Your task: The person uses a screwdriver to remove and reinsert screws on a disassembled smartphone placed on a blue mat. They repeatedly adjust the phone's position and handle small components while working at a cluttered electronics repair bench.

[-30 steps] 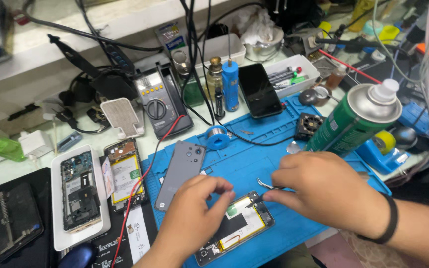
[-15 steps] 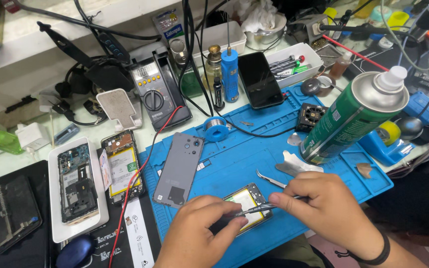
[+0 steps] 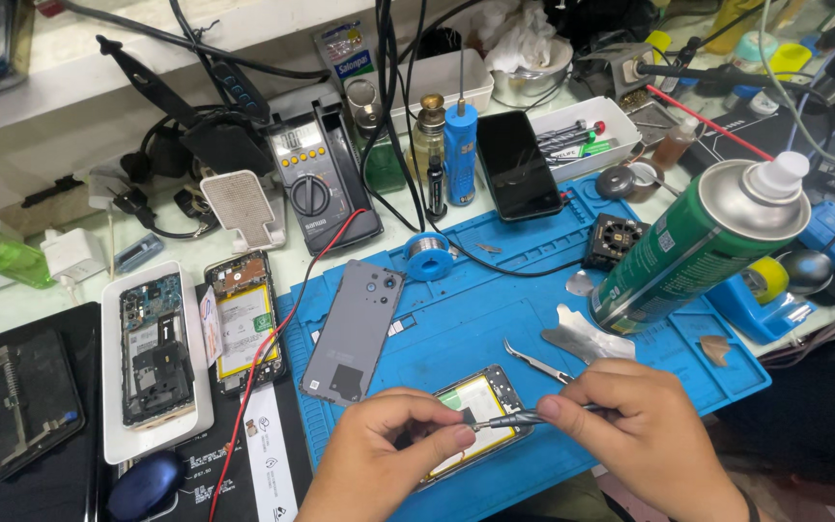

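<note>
I see my left hand (image 3: pixel 393 454) curled at the near edge of the blue silicone work mat (image 3: pixel 495 309), its fingers pinching the rim of the opened smartphone with the pale yellow-green battery (image 3: pixel 475 418); that phone lies flat on the mat, tilted, directly between both hands; my right hand (image 3: pixel 645 430) is closed around a slim dark metal screwdriver (image 3: pixel 509 420), whose tip rests on the phone's upper part beside my left thumb; I cannot tell which screw it meets. Just beyond the right hand lie curved steel tweezers (image 3: pixel 538 361) and a thin bright metal pry plate (image 3: pixel 587 338), both on the mat; a grey plastic phone back cover (image 3: pixel 355 329) lies to the left of the open phone, apart from it; a tall green spray can with a white cap (image 3: pixel 693 242) stands leaning in view over the mat's right end; a red wire (image 3: pixel 277 338) crosses the mat's left edge.
</note>
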`<action>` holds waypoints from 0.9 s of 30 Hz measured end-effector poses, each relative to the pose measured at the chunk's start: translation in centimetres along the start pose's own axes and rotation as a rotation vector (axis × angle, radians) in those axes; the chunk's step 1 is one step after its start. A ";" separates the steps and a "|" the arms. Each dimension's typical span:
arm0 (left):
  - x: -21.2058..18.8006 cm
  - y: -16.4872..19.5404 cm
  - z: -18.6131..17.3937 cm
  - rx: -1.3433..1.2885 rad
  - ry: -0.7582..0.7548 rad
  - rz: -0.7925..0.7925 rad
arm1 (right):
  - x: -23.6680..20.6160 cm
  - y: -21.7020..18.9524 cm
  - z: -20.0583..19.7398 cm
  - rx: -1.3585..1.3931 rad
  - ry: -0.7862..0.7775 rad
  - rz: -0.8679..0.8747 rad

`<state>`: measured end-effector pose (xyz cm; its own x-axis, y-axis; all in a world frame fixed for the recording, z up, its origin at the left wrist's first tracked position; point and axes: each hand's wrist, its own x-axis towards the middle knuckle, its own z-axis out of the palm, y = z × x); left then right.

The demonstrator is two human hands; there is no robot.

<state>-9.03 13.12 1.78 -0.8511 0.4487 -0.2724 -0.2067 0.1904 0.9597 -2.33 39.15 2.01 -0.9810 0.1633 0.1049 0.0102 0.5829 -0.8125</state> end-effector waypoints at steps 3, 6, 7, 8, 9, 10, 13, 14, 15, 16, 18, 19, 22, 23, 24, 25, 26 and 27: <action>0.1 -0.7 -0.3 -0.150 0.004 -0.023 | -0.3 1.5 0.3 0.075 0.015 0.026; -0.2 -1.1 -0.3 -0.190 -0.059 0.140 | -0.6 3.2 0.8 0.197 -0.019 -0.119; -0.3 -1.2 -0.3 -0.188 -0.088 0.222 | -0.7 3.6 1.1 0.244 -0.032 -0.009; -0.5 -1.2 -0.2 -0.208 -0.089 0.194 | -1.0 3.9 1.3 0.289 -0.050 0.110; -0.7 -1.1 -0.1 -0.230 -0.089 0.167 | -1.3 4.1 1.6 0.333 -0.068 0.229; -0.8 -1.0 -0.1 -0.247 -0.092 0.146 | -1.4 4.3 1.7 0.336 -0.088 0.261; -1.0 -0.3 0.0 0.001 -0.024 0.164 | -1.5 4.3 1.5 0.322 -0.112 0.172; -1.1 -0.1 0.0 0.052 -0.014 0.270 | -1.5 4.2 1.2 0.302 -0.094 0.015; -1.2 0.1 0.0 0.101 -0.003 0.375 | -1.4 4.0 0.8 0.280 -0.076 -0.140; -1.3 0.3 0.1 0.152 0.006 0.477 | -1.3 3.9 0.4 0.280 -0.086 -0.213; -1.7 0.5 0.1 0.257 0.009 0.556 | -1.2 3.7 -0.6 0.281 -0.112 -0.350; -2.1 0.6 0.2 0.305 0.008 0.587 | -1.2 3.6 -0.9 0.258 -0.160 -0.228; -2.6 0.4 0.6 0.449 0.022 0.656 | -1.6 3.8 -1.9 0.182 -0.264 0.030; -2.7 0.3 0.8 0.416 0.009 0.641 | -1.6 4.0 -2.0 0.155 -0.270 0.044; -2.6 0.3 0.9 0.385 -0.002 0.633 | -1.7 4.0 -2.0 0.126 -0.272 0.051; -2.6 0.3 1.0 0.355 -0.013 0.628 | -1.6 4.0 -2.2 0.156 -0.273 0.055; -2.6 0.5 1.1 0.369 -0.011 0.644 | -1.6 3.9 -2.3 0.187 -0.275 0.060; -2.5 0.6 1.2 0.382 -0.008 0.659 | -1.6 3.6 -2.3 0.217 -0.279 0.067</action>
<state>-6.43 13.16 2.99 -0.7367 0.5806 0.3467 0.5255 0.1689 0.8339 -0.30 42.85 0.25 -0.9950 -0.0452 -0.0887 0.0641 0.3912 -0.9181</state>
